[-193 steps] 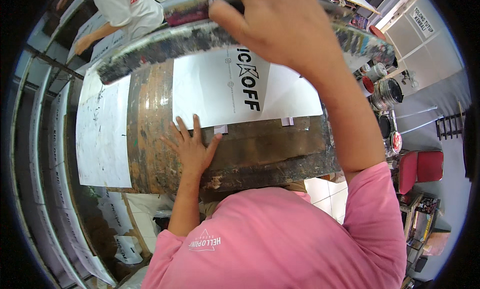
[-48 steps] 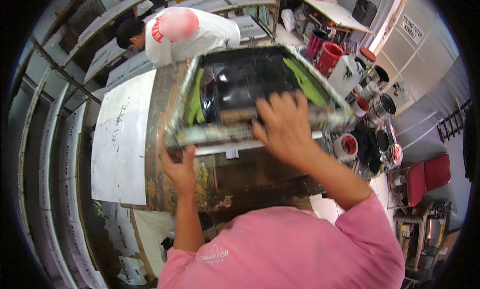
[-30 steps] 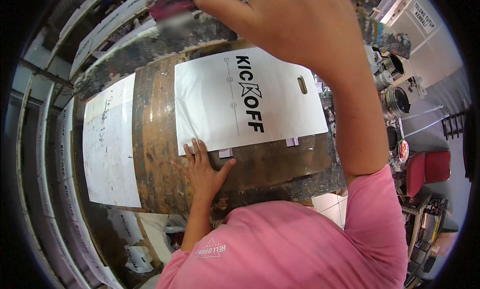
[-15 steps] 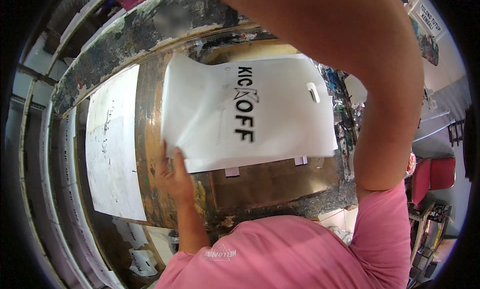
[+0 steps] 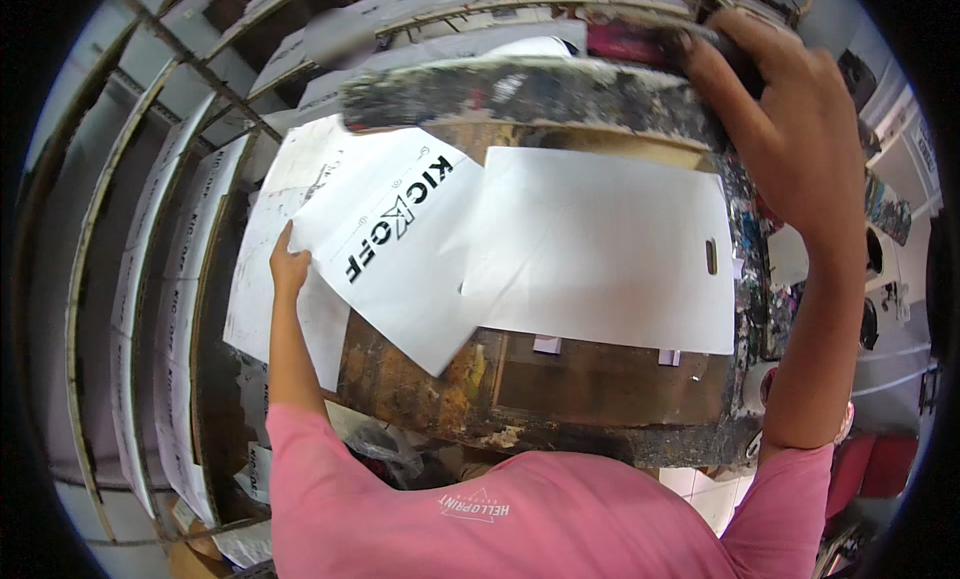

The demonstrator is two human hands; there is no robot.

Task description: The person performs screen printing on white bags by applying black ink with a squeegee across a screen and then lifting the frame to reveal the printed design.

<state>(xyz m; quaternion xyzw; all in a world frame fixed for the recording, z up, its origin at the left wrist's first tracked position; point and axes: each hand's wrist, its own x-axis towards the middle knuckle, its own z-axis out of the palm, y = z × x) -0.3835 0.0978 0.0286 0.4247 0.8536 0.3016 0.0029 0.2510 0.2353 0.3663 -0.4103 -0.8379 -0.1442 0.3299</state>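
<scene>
My left hand [image 5: 289,264] pinches one edge of a white plastic bag [image 5: 415,299] with black block lettering, and the bag slants over the board's left part. Beside it a plain white bag [image 5: 610,244] with a slot handle lies flat on the paint-stained board [image 5: 620,389], the printed bag's right edge meeting its left side. At the upper right my right hand [image 5: 785,119] is closed round a dark, paint-stained bar [image 5: 715,49], blurred by motion; its full shape is hidden. Just below that bar runs a paint-crusted frame edge [image 5: 540,104].
White sheets [image 5: 300,319] with dark marks lie on the board's left. Several rack shelves [image 5: 185,329] hold more printed white bags at the left. Two small pale tabs, one a lilac tab [image 5: 547,345], show at the plain bag's near edge. A red chair [image 5: 880,469] stands at right.
My left hand has drawn the printed bag leftward and turned it, exposing the plain bag beneath. My right arm has swung right, bringing its hand into view. The head view has shifted.
</scene>
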